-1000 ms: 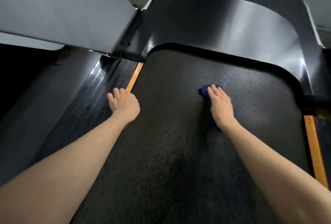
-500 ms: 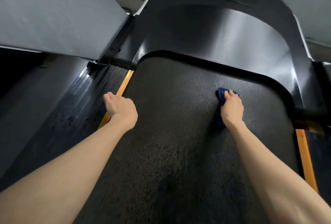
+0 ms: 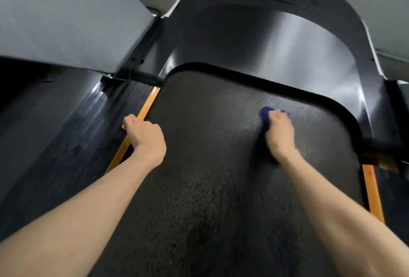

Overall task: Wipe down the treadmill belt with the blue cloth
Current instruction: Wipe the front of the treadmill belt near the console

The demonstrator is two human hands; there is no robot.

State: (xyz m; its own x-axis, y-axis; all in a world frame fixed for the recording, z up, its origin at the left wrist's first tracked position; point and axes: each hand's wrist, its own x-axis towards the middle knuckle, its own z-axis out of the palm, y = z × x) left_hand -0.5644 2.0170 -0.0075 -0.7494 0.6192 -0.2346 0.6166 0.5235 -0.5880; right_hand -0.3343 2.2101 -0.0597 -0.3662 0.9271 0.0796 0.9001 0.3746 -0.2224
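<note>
The black textured treadmill belt [image 3: 205,166] fills the middle of the head view. My right hand [image 3: 280,134] presses a small blue cloth [image 3: 265,114] flat on the belt near its far right end; only the cloth's front edge shows past my fingers, and the hand is blurred. My left hand [image 3: 145,136] rests at the belt's left edge, its curled fingers over the orange strip [image 3: 147,106], holding nothing I can see.
The glossy black motor cover [image 3: 265,40] arches over the belt's far end. A ribbed black side rail [image 3: 77,135] runs along the left, with a grey panel [image 3: 66,15] above it. A second orange strip [image 3: 374,190] borders the belt on the right.
My right hand has carried the cloth further up the belt and to the right, toward the motor cover. My left hand has curled its fingers and stayed at the left edge.
</note>
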